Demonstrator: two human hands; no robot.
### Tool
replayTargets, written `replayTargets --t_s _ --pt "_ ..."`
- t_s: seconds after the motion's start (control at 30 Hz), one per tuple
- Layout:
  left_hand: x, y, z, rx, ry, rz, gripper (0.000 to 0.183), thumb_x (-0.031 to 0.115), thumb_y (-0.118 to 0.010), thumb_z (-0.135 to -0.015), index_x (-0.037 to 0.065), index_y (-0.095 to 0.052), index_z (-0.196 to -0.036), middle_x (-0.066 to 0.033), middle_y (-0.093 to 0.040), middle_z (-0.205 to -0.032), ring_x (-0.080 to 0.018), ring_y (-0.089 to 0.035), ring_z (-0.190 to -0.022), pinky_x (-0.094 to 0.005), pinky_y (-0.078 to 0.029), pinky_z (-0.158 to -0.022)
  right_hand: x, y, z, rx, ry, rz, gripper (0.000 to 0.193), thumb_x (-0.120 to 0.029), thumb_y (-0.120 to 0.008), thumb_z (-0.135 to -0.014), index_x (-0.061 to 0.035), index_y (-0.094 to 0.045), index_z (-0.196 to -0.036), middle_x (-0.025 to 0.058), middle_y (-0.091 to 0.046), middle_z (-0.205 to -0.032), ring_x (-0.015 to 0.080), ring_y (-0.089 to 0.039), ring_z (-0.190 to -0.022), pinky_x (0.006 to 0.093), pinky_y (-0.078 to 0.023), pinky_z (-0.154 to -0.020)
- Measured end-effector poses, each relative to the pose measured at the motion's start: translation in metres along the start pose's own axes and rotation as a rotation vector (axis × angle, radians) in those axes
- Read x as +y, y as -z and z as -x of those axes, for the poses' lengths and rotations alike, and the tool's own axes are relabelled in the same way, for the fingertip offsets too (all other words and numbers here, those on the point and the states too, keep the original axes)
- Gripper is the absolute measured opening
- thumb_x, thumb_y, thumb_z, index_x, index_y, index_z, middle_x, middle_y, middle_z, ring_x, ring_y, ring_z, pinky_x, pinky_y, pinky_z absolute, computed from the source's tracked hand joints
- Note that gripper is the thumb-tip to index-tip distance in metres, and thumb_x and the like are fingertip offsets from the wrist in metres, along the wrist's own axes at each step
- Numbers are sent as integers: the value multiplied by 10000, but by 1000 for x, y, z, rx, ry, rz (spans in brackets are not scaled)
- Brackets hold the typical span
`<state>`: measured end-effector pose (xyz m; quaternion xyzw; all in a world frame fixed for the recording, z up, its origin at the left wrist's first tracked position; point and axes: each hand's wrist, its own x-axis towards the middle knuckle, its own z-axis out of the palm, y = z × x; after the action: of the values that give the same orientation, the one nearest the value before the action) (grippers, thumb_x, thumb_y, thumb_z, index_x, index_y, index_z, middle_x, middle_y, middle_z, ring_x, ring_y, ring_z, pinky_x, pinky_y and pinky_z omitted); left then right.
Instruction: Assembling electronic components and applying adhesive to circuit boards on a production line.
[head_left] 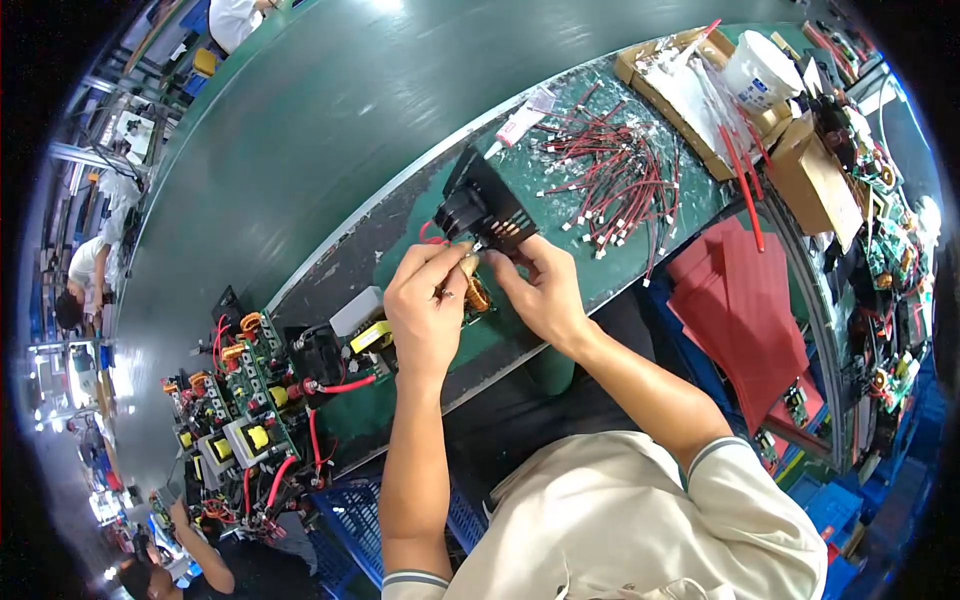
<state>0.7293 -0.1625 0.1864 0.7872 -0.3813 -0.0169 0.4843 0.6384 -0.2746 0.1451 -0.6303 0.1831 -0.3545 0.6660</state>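
Holding black vented panel tilted by lower edge, pinched in right hand between thumb and fingers, apparently for steadiness. Pinching, apparently, small pale part in left hand at panel's near edge, likely for fine control; cannot tell its kind. Right of panel: red-black wire leads, loosely fanned, perhaps for easy picking. Left of panel: circuit boards, massed probably to free working space.

Left hand and right hand are close together, fingers bent; left forearm extends forward, right forearm angles inward.
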Motion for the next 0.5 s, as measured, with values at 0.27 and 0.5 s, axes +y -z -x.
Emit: replayTargets --t_s 0.27,0.5 --pt "0 0 1 46 -47 48 220 -86 -683 -822 -3 -733 -1020 -92 -642 -875 -195 -638 -703 -303 -514 -637 -6 1 -2 -15 57 263 157 5 -659 -889 21 -671 -1045 46 -657 -841 64 -561 -762 253 -470 -651" --pt "5 3 1 58 -35 -30 183 -87 -675 -814 -14 -728 -974 -106 -655 -856 -220 -657 -708 -316 -521 -636 -21 -2 -1 -30 251 434 306 41 -655 -854 31 -642 -1160 161 -615 -851 278 -637 -737 326 -511 -671"
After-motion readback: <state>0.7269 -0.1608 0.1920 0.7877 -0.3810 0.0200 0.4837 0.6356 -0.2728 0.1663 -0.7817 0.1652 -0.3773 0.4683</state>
